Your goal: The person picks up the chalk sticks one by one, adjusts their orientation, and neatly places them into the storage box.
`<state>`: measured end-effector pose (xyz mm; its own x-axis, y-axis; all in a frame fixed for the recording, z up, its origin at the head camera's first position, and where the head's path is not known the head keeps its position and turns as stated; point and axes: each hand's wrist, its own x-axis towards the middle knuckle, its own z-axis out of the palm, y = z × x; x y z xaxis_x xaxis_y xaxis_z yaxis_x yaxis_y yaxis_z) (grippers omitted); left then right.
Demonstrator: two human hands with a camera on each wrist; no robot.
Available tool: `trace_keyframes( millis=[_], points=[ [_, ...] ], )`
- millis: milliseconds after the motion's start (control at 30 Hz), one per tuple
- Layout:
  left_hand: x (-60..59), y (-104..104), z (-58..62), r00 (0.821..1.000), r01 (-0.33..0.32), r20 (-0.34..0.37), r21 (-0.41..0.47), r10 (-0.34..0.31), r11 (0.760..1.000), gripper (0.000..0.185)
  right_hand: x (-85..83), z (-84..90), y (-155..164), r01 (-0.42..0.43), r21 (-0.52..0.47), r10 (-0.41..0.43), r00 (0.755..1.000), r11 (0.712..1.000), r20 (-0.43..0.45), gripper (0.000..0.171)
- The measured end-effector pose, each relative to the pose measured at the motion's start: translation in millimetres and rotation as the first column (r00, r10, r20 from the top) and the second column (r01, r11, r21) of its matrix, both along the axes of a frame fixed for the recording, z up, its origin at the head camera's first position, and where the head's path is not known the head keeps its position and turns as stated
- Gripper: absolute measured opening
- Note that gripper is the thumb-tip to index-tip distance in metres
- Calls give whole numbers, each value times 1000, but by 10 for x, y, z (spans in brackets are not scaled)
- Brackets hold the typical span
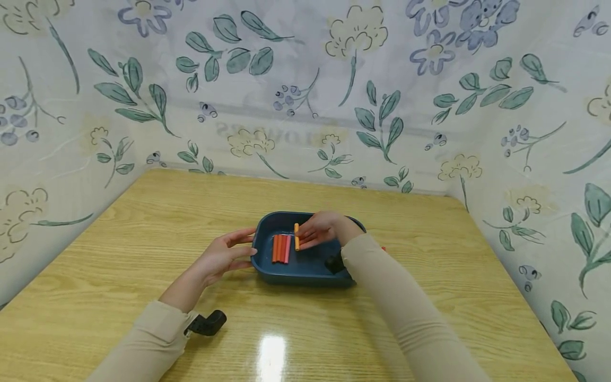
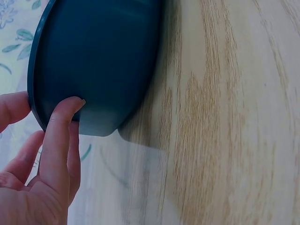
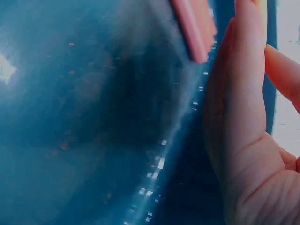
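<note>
A dark blue plastic tub (image 1: pixel 300 278) stands on the table. My left hand (image 1: pixel 217 258) grips its left end; in the left wrist view, fingers (image 2: pixel 55 150) lie against the outer wall and at the rim. My right hand (image 1: pixel 326 225) reaches into the tub and holds a slim orange stick (image 1: pixel 297 245) upright in the head view, its middle covered by fingers. Just left of it, several red, orange and pink sticks (image 1: pixel 280 249) lie side by side on the tub's floor. The right wrist view shows a pink stick (image 3: pixel 191 30) near the hand.
Part of a small red thing (image 1: pixel 384 248) shows past the tub's right end, mostly behind the right sleeve. Wrist cameras (image 1: pixel 210 322) sit on both arms. A floral cloth (image 1: pixel 296 106) surrounds the wood-grain table (image 1: pixel 191 207) at the back and sides.
</note>
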<state>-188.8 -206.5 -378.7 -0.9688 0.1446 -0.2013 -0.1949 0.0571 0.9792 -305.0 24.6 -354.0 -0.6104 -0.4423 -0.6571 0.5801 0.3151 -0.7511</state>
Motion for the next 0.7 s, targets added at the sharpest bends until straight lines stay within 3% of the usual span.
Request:
trace_keyframes(
  millis=[367,700],
  points=[
    [0,10,-5,1000,4,-7,23,-4,1000,62,8,-144,-44,-5,128,2,1000,992,20,24],
    [3,9,14,1000,-13,8,15,13,1000,62,19,-108,-48,-28,101,29,1000,994,-6,32]
  ],
)
